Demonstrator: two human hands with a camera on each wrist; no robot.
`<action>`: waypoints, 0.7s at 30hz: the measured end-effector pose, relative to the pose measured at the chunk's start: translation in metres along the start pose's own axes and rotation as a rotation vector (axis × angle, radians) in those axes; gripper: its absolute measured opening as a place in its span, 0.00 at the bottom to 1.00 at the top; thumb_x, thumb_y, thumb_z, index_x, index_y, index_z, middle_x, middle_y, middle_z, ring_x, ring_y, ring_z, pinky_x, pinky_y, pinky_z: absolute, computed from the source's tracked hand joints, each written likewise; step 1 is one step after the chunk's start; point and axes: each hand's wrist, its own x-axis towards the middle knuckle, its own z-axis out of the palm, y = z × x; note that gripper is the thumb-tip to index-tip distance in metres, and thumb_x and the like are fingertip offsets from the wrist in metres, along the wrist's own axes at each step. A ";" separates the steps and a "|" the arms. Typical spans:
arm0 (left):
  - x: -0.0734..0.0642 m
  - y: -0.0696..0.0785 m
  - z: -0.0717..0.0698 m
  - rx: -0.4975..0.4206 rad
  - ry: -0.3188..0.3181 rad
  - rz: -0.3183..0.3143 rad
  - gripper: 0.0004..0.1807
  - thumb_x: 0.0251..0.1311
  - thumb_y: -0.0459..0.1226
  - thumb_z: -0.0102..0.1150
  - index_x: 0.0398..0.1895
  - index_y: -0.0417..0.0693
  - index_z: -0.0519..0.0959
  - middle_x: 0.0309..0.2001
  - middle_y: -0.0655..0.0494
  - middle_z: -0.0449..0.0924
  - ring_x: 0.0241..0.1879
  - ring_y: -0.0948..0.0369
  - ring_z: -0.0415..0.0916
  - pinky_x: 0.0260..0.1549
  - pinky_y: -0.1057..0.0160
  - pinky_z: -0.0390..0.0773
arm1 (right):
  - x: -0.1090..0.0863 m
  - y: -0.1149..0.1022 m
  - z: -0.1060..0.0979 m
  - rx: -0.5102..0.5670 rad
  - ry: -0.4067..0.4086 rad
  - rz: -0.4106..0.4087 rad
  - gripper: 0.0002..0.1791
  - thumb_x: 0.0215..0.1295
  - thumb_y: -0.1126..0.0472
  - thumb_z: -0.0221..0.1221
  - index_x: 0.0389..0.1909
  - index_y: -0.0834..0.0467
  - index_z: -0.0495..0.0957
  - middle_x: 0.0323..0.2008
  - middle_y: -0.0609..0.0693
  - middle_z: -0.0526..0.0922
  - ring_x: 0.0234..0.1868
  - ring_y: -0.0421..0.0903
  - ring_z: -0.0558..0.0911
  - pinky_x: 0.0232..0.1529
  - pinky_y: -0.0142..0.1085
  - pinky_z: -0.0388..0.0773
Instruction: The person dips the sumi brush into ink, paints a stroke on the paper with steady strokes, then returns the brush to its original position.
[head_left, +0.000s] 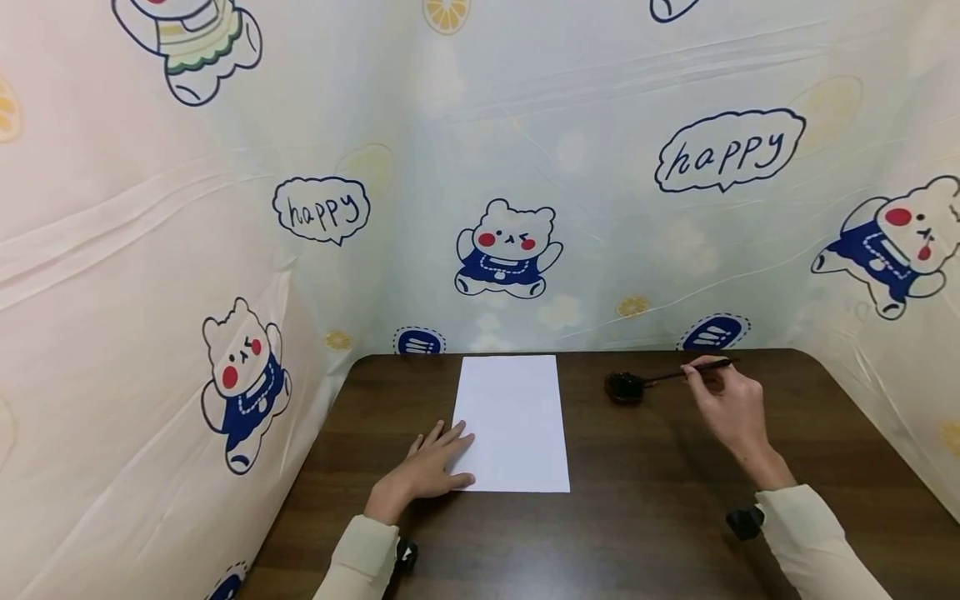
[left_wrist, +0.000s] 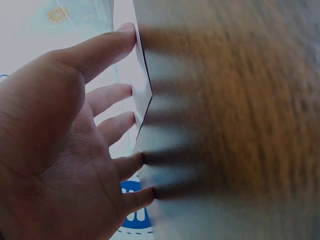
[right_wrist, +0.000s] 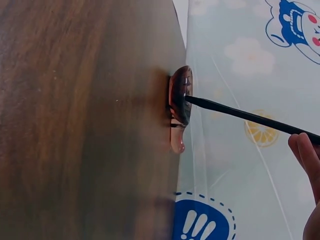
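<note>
Left hand (head_left: pixel 431 467), fingers flat, pins the white paper sheet (head_left: pixel 513 421) mid-tabletop (head_left: pixel 660 517). Right hand (head_left: pixel 731 408) pinches a thin black brush (head_left: pixel 686 372), its tip dipped in the small dark ink dish (head_left: pixel 624 387) near the far edge.

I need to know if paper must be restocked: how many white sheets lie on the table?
1. The white sheet lies on the dark table, its lower left corner under the left hand. Sheets stacked beneath it would be hidden.

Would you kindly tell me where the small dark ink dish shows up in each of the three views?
Head: the small dark ink dish sits on the dark wooden table, right of the white paper sheet.
Left wrist: not in it.
Right wrist: mid-frame at the table's edge, brush tip dipped in.
Shared landmark: the thin black brush.
</note>
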 end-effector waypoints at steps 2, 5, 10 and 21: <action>0.000 0.000 0.000 -0.001 0.000 0.001 0.40 0.62 0.57 0.58 0.76 0.59 0.59 0.79 0.54 0.47 0.78 0.41 0.36 0.69 0.29 0.40 | -0.002 0.001 0.000 0.004 0.008 0.006 0.05 0.59 0.67 0.66 0.37 0.61 0.84 0.27 0.54 0.87 0.33 0.11 0.71 0.34 0.09 0.68; -0.001 0.000 0.000 -0.007 -0.003 0.000 0.40 0.62 0.57 0.58 0.76 0.59 0.59 0.79 0.54 0.46 0.78 0.41 0.36 0.69 0.29 0.39 | -0.005 0.004 -0.001 -0.004 0.012 0.019 0.05 0.60 0.67 0.65 0.37 0.62 0.83 0.27 0.54 0.87 0.33 0.10 0.71 0.34 0.08 0.67; -0.001 0.000 0.000 -0.018 -0.011 -0.002 0.40 0.62 0.57 0.58 0.76 0.60 0.59 0.79 0.55 0.46 0.78 0.41 0.35 0.69 0.29 0.39 | -0.011 0.006 -0.005 -0.005 0.006 0.048 0.05 0.59 0.67 0.66 0.37 0.61 0.83 0.28 0.55 0.87 0.33 0.08 0.70 0.34 0.08 0.67; -0.001 0.000 -0.002 -0.013 -0.005 0.021 0.40 0.63 0.56 0.58 0.76 0.56 0.59 0.79 0.53 0.47 0.78 0.41 0.36 0.69 0.29 0.40 | -0.012 0.004 -0.010 -0.028 -0.027 0.058 0.05 0.61 0.64 0.65 0.38 0.59 0.83 0.30 0.53 0.87 0.33 0.09 0.69 0.33 0.08 0.67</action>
